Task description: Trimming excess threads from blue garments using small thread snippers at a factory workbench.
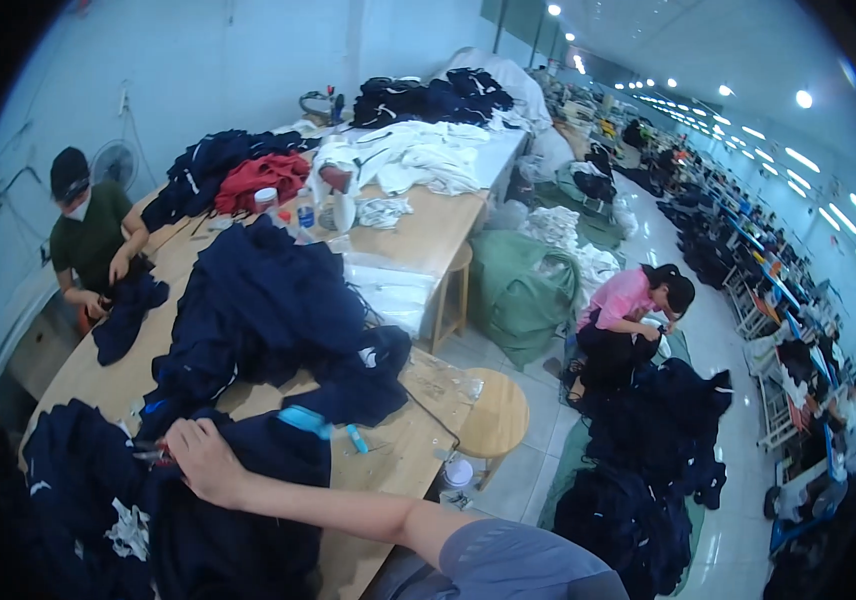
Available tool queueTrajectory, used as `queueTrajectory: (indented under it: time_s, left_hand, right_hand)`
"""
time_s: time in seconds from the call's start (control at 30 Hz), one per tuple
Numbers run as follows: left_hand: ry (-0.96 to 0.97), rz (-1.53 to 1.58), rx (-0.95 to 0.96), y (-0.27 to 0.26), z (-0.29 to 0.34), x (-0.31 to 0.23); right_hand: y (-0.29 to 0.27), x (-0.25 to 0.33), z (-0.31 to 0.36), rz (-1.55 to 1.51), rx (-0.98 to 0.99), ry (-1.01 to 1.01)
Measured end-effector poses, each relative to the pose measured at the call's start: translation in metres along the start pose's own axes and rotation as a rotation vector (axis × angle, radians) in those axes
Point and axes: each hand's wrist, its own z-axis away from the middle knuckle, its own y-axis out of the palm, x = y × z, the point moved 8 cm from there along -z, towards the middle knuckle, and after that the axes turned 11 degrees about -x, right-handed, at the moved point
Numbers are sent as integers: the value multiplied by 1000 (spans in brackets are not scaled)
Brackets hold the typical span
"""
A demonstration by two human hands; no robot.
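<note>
My right arm reaches in from the lower right across the table. My right hand (206,462) is closed around a small pair of red-handled thread snips (155,453), whose blades point left. Beneath the hand lies a dark navy garment (248,510), with a light blue strip (305,421) along its upper edge. Another navy garment (68,480) lies to the left of it, with white labels or scraps on it. A bunch of white scraps (129,530) rests near its lower part. My left hand does not show.
A large navy heap (258,300) covers the middle of the wooden table (378,480). A turquoise cylinder (357,438) lies right of my hand. Beside the table stands a wooden stool (493,412). One co-worker (88,235) handles cloth at far left; another (628,315) crouches by floor piles.
</note>
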Motion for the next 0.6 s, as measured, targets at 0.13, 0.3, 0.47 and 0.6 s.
queueTrajectory:
  time_s: [0.13,0.3,0.47,0.6]
  left_hand:
    - [-112,-73,327,53,81,134]
    - [-153,-92,326,46,86,154]
    - [-158,-81,347,44,74,141]
    - [-163,-67,364,42,60,122]
  right_hand:
    - [17,9,83,-171,-37,-7]
    - [94,6,252,-840,642,518]
    - [93,21,259,-897,689,532]
    - [74,38,232,-1009,901,516]
